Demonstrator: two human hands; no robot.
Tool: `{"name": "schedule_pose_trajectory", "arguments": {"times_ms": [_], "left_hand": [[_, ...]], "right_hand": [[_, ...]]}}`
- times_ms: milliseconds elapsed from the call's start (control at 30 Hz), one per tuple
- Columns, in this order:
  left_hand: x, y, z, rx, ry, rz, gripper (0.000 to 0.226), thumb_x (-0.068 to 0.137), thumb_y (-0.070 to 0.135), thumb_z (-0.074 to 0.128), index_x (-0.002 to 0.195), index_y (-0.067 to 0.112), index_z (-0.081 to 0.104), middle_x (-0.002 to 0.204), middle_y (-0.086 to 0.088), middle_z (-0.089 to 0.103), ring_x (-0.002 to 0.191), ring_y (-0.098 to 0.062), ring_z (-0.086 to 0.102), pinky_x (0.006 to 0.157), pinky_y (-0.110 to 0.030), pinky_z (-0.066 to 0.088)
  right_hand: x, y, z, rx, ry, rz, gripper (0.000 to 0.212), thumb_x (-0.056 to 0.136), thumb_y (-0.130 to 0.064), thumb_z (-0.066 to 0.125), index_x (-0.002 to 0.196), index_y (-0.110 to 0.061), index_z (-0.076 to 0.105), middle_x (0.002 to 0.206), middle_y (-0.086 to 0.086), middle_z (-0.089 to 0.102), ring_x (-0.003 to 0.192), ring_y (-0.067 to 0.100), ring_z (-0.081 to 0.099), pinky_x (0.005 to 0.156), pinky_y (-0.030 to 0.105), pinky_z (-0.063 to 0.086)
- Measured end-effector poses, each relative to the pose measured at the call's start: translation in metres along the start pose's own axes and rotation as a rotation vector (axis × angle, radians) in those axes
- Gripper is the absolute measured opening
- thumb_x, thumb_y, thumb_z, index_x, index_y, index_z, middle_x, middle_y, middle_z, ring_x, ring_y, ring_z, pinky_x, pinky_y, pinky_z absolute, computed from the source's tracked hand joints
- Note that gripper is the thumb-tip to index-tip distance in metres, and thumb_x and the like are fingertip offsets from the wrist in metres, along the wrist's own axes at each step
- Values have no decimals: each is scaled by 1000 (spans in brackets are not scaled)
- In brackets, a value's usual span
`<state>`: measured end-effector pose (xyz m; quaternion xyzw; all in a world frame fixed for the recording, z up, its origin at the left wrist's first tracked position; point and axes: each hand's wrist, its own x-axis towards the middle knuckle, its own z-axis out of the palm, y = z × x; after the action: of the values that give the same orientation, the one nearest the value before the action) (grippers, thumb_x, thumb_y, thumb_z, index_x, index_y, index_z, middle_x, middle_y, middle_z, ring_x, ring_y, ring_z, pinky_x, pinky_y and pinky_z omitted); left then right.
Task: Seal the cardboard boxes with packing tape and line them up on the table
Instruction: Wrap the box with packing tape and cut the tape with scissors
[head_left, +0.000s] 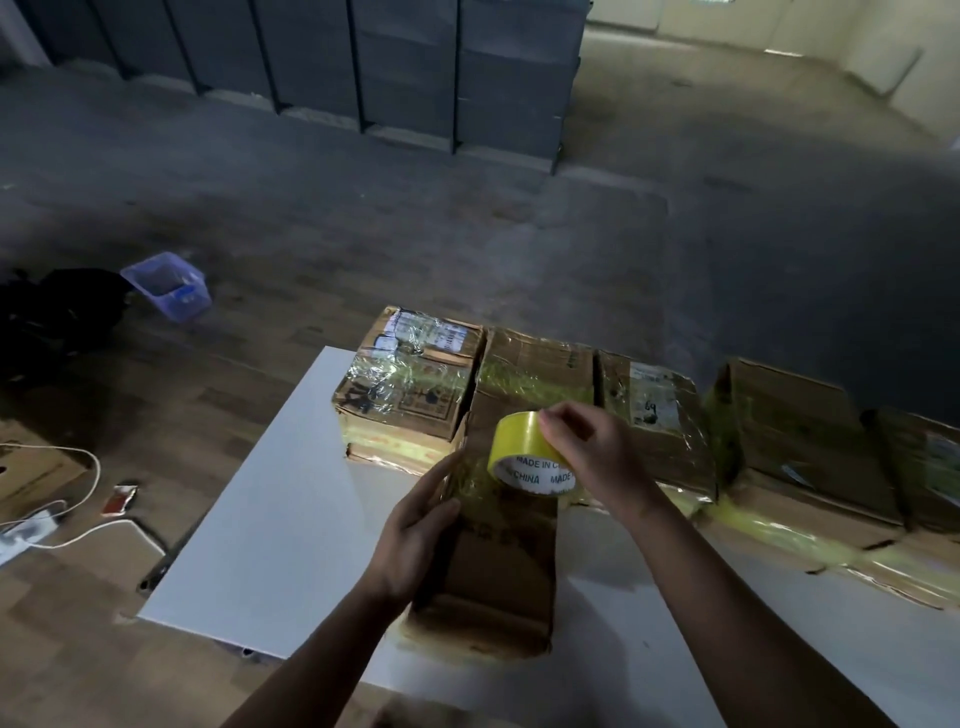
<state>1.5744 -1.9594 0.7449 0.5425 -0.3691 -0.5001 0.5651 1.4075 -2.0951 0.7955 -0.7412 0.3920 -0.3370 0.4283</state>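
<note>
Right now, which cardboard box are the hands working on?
The box nearest the camera, outside the row: left hand holds its side, right hand holds the yellow tape roll on it.

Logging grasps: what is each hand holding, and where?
Right hand grips the tape roll by its rim; left hand holds the near box at its left side.

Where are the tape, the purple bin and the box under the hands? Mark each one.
tape (514, 434), head view, on its yellow outer wrap.
bin (182, 307), head view, on its near wall.
box (498, 561), head view, on its bare top face.
</note>
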Motion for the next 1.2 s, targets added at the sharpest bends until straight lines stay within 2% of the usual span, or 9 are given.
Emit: {"name": "schedule_pose_trajectory", "arguments": {"times_ms": [67, 133, 267, 367, 567, 867, 967, 1067, 1200], "left_hand": [[1, -1, -7, -46, 8, -44, 47, 95, -4, 44, 133, 23, 51, 122, 11, 66, 118, -6, 58, 89, -19, 50], [3, -5, -18, 44, -6, -29, 47, 96, 6, 48, 137, 30, 47, 141, 7, 53, 132, -8, 46, 105, -27, 43], [18, 6, -31, 710, -160, 160, 71, 85, 19, 36, 150, 39, 16, 160, 17, 2, 146, 0, 2, 119, -28, 15], [29, 11, -26, 1057, -229, 231, 78, 91, 18, 40, 154, 24, -7, 161, 10, -8, 146, -6, -14, 121, -39, 4], [36, -1, -31, 1332, -218, 227, 82, 80, 54, 1, 155, 20, -1, 161, 6, -6, 147, -10, -15, 119, -40, -3], [36, 15, -24, 1597, -249, 186, 89, 75, 51, -12, 154, 12, 1, 162, -6, -2, 149, -24, -9, 118, -47, -4], [35, 26, 4, 1589, -211, 152, 82, 91, 59, 5, 152, 5, 5, 161, -16, -2, 148, -31, -9, 117, -54, -2], [28, 15, 28, 1536, -227, 119, 97, 86, 73, 16, 151, 6, -10, 160, -14, -14, 148, -28, -14, 117, -57, -3], [27, 2, 27, 1558, -174, 98, 111, 66, 78, 2, 151, 8, -12, 161, -11, -13, 148, -24, -14, 117, -56, -6]], "right_hand": [[3, -5, 7, -7, -17, 0, 31, 80, -53, 54, 74, -23, 62, 64, -15, 58, 59, -3, 53, 53, 10, 40], [5, -6, 13, 5, -18, 4, 24, 85, -41, 56, 76, -20, 63, 66, -10, 56, 59, -2, 53, 53, 9, 40], [8, -8, 28, 33, 56, 49, 24, 94, -26, 58, 73, -15, 61, 63, -5, 53, 54, -3, 52, 50, 8, 37], [8, -8, 37, 16, 83, 71, 31, 96, -27, 56, 65, -26, 55, 55, -16, 53, 52, -4, 48, 51, 10, 36], [15, -18, 40, -215, 10, 75, 34, 94, -39, 56, 63, -27, 55, 49, -11, 49, 46, -1, 47, 44, 11, 33], [11, -4, 0, -548, 8, 86, 44, 92, -36, 55, 53, -20, 43, 47, -3, 37, 45, 15, 35, 50, 30, 29], [10, -12, 8, -608, 35, 70, 45, 93, -36, 53, 52, -19, 43, 45, -5, 37, 42, 12, 34, 50, 28, 29], [8, -11, 1, -557, 24, 90, 44, 94, -34, 51, 60, -6, 52, 49, 2, 41, 44, 14, 35, 50, 28, 28], [-10, -5, -13, -158, 15, 173, 28, 97, -31, 53, 77, -17, 67, 60, -4, 61, 53, 5, 53, 52, 23, 41]]}}
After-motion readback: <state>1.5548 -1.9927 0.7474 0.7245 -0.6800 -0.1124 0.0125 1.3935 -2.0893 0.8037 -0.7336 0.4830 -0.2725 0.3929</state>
